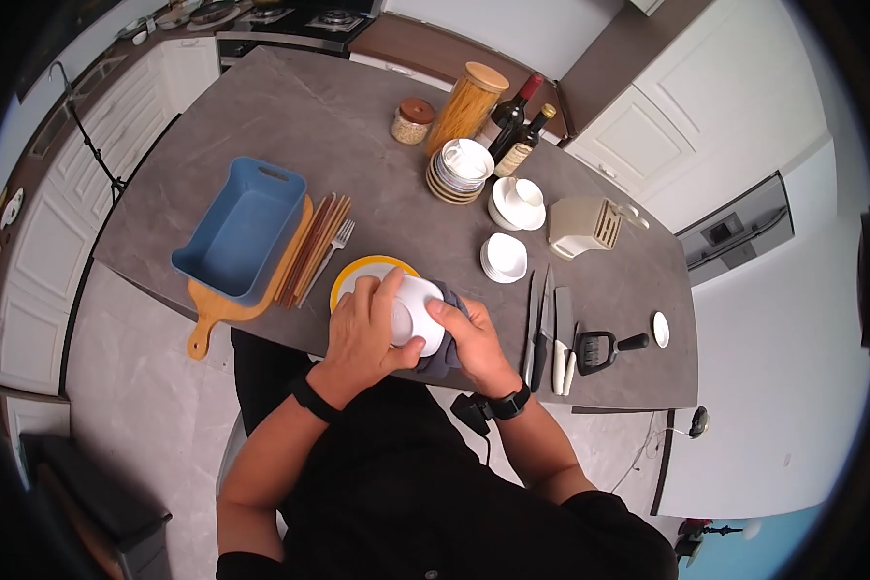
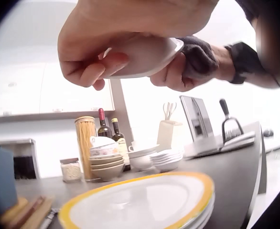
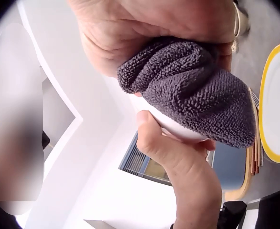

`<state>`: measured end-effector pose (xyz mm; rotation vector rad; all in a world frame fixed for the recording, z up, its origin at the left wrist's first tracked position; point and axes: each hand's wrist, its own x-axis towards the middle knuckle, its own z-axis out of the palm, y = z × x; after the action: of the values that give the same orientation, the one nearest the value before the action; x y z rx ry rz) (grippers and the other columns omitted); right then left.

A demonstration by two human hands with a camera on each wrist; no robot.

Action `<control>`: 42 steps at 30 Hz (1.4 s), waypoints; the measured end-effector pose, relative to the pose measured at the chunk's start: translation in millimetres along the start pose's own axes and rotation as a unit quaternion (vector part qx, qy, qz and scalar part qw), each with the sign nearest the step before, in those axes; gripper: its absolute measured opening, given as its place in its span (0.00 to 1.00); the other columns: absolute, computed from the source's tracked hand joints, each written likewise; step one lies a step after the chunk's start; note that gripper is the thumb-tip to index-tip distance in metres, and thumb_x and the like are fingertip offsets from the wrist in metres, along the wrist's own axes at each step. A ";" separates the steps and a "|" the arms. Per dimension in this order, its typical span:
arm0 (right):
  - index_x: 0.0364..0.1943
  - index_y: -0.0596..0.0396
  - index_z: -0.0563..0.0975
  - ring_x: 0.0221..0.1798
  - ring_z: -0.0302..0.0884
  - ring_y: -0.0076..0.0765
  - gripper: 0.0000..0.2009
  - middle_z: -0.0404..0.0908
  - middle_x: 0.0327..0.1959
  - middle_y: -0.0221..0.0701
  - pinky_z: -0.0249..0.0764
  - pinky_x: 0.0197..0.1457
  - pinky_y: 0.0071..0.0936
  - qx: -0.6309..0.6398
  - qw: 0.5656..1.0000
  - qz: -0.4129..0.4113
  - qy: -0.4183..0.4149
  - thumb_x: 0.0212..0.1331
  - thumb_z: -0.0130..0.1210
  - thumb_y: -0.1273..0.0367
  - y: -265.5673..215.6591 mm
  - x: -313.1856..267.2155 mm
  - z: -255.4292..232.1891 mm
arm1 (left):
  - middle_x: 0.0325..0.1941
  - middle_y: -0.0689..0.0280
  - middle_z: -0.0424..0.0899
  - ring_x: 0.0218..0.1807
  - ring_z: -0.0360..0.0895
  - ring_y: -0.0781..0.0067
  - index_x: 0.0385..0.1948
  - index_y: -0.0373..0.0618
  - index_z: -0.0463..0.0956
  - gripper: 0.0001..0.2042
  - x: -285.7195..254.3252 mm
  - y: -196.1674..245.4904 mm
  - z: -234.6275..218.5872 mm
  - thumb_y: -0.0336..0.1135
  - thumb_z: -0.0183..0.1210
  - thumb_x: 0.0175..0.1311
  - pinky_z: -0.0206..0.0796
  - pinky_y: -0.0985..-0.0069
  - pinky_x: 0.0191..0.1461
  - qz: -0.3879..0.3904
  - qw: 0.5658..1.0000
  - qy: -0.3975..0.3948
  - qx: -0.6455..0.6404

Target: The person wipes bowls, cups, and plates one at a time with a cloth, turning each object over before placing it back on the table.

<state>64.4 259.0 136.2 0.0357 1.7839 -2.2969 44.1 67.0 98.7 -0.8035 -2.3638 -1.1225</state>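
Note:
Both hands hold a small white bowl (image 1: pixel 418 319) above yellow-rimmed plates (image 1: pixel 343 281). The left hand (image 1: pixel 362 333) grips the bowl from its left side, fingers curled round it; in the left wrist view the bowl (image 2: pixel 147 55) is tilted. My right hand (image 1: pixel 474 338) pinches the opposite side, its thumb on the bowl, and holds a dark grey cloth (image 1: pixel 447 360) against it. Seen from the right wrist, the bunched cloth (image 3: pixel 192 90) covers much of the bowl, and part of the right hand's fingers is hidden.
Left of the plates are a blue tray (image 1: pixel 237 232), a wooden board (image 1: pixel 208 304), chopsticks and a fork (image 1: pixel 338 244). Beyond stand stacked bowls (image 1: pixel 459 174), white bowls (image 1: pixel 504 258) and bottles (image 1: pixel 524 143). Knives (image 1: pixel 561 338) and a black-handled utensil (image 1: pixel 597 352) lie right.

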 end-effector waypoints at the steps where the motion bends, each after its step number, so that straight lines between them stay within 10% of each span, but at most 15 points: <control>1: 0.53 0.61 0.83 0.43 0.78 0.18 0.17 0.85 0.43 0.23 0.77 0.49 0.23 -0.035 0.999 0.000 0.008 0.76 0.58 0.60 0.9 0.1 -0.2 | 0.49 0.47 0.72 0.48 0.77 0.40 0.68 0.36 0.62 0.38 2.3 -3.6 1.9 0.63 0.49 0.72 0.71 0.52 0.55 -0.003 1.000 -0.005 -0.031; 5: 0.43 0.62 0.80 0.35 0.81 0.28 0.18 0.84 0.33 0.36 0.77 0.41 0.32 -0.266 0.955 -0.126 0.037 0.71 0.62 0.57 12.9 5.3 17.1 | 0.52 0.55 0.79 0.52 0.81 0.60 0.61 0.40 0.69 0.33 -14.0 -15.8 59.1 0.64 0.32 0.80 0.73 0.62 0.53 -0.268 0.897 0.011 -0.352; 8: 0.32 0.62 0.74 0.30 0.78 0.52 0.19 0.78 0.29 0.50 0.75 0.35 0.39 -0.462 0.837 -0.282 0.078 0.63 0.68 0.59 13.7 2.0 37.2 | 0.43 0.65 0.80 0.42 0.80 0.74 0.58 0.48 0.73 0.36 7.8 -0.6 17.6 0.70 0.29 0.77 0.74 0.72 0.42 -0.491 0.567 -0.128 -0.649; 11: 0.37 0.63 0.78 0.33 0.83 0.42 0.16 0.83 0.32 0.43 0.77 0.39 0.36 -0.441 0.862 -0.246 0.032 0.67 0.65 0.61 16.7 -1.7 29.0 | 0.35 0.63 0.80 0.31 0.80 0.69 0.54 0.47 0.74 0.33 -15.4 -51.4 36.8 0.69 0.37 0.74 0.67 0.75 0.29 -0.467 0.612 -0.216 -0.601; 13: 0.43 0.63 0.80 0.37 0.84 0.34 0.14 0.85 0.37 0.36 0.78 0.43 0.32 -0.197 0.975 -0.101 0.030 0.70 0.63 0.63 23.9 0.0 21.8 | 0.42 0.57 0.78 0.35 0.80 0.59 0.59 0.42 0.71 0.34 -20.7 -33.3 44.6 0.68 0.43 0.72 0.70 0.66 0.36 -0.345 0.886 -0.031 -0.310; 14: 0.46 0.63 0.81 0.39 0.84 0.30 0.14 0.87 0.39 0.32 0.79 0.45 0.31 -0.068 0.997 -0.026 0.027 0.71 0.62 0.63 24.2 0.5 17.9 | 0.46 0.53 0.77 0.38 0.80 0.54 0.61 0.40 0.70 0.36 -21.0 -26.4 46.6 0.67 0.46 0.71 0.72 0.62 0.40 -0.252 0.956 0.067 -0.136; 16: 0.54 0.62 0.82 0.44 0.82 0.22 0.15 0.86 0.44 0.26 0.79 0.51 0.26 0.068 0.997 0.022 0.003 0.74 0.59 0.64 15.2 -0.2 7.7 | 0.54 0.46 0.73 0.47 0.78 0.41 0.68 0.36 0.63 0.37 -5.0 -6.1 6.9 0.59 0.53 0.69 0.70 0.51 0.52 -0.113 0.991 0.007 -0.075; 19: 0.53 0.62 0.82 0.44 0.81 0.22 0.15 0.86 0.44 0.27 0.79 0.50 0.26 0.061 0.998 0.016 0.011 0.74 0.59 0.63 15.8 -3.2 4.2 | 0.51 0.47 0.73 0.48 0.77 0.40 0.67 0.36 0.63 0.36 -2.0 -3.0 4.4 0.58 0.54 0.70 0.70 0.51 0.51 -0.052 0.993 -0.045 -0.100; 22: 0.52 0.61 0.81 0.42 0.79 0.21 0.16 0.86 0.44 0.28 0.77 0.48 0.25 -0.074 0.995 -0.053 0.045 0.74 0.59 0.60 23.7 1.4 9.6 | 0.53 0.52 0.74 0.43 0.79 0.49 0.65 0.37 0.65 0.34 -15.2 -7.5 46.0 0.61 0.49 0.74 0.72 0.55 0.49 -0.221 0.943 0.003 -0.250; 26: 0.37 0.63 0.76 0.34 0.80 0.36 0.18 0.78 0.30 0.46 0.77 0.40 0.35 -0.436 0.854 -0.275 0.072 0.63 0.69 0.61 21.9 -0.6 28.0 | 0.32 0.73 0.78 0.31 0.74 0.87 0.53 0.52 0.75 0.34 13.8 14.0 13.4 0.73 0.36 0.73 0.60 0.86 0.28 -0.506 0.594 -0.102 -0.617; 29: 0.49 0.63 0.80 0.39 0.81 0.23 0.16 0.86 0.37 0.32 0.77 0.44 0.27 -0.436 0.865 -0.244 0.055 0.68 0.65 0.63 25.6 -5.6 19.0 | 0.34 0.71 0.78 0.31 0.74 0.81 0.54 0.48 0.74 0.33 -5.4 -24.1 25.2 0.69 0.36 0.76 0.64 0.81 0.32 -0.469 0.581 -0.210 -0.631; 33: 0.56 0.63 0.81 0.44 0.84 0.24 0.16 0.87 0.46 0.30 0.79 0.49 0.26 -0.002 1.000 0.000 0.025 0.74 0.57 0.65 16.5 -6.5 -2.7 | 0.29 0.67 0.77 0.32 0.74 0.71 0.39 0.39 0.74 0.23 -11.2 -20.1 57.0 0.52 0.43 0.82 0.68 0.70 0.38 -0.295 0.882 0.099 -0.355; 35: 0.57 0.65 0.81 0.45 0.84 0.26 0.17 0.87 0.46 0.32 0.80 0.52 0.27 0.068 0.997 0.030 -0.004 0.73 0.58 0.65 6.1 -12.9 -11.9 | 0.27 0.67 0.75 0.32 0.73 0.74 0.34 0.39 0.74 0.19 3.0 -1.3 12.4 0.46 0.48 0.80 0.66 0.70 0.37 -0.257 0.913 0.013 -0.317; 42: 0.54 0.63 0.82 0.44 0.83 0.24 0.18 0.87 0.46 0.31 0.79 0.50 0.26 0.036 0.998 0.011 0.049 0.72 0.62 0.60 21.0 -13.2 -15.1 | 0.27 0.74 0.77 0.31 0.69 0.86 0.27 0.40 0.76 0.16 6.0 8.2 -1.9 0.39 0.51 0.77 0.63 0.76 0.36 -0.338 0.787 -0.063 -0.512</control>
<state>79.5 270.8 114.5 0.1820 1.7343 -2.3815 45.0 71.6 107.8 -0.2434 -2.0277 -2.8414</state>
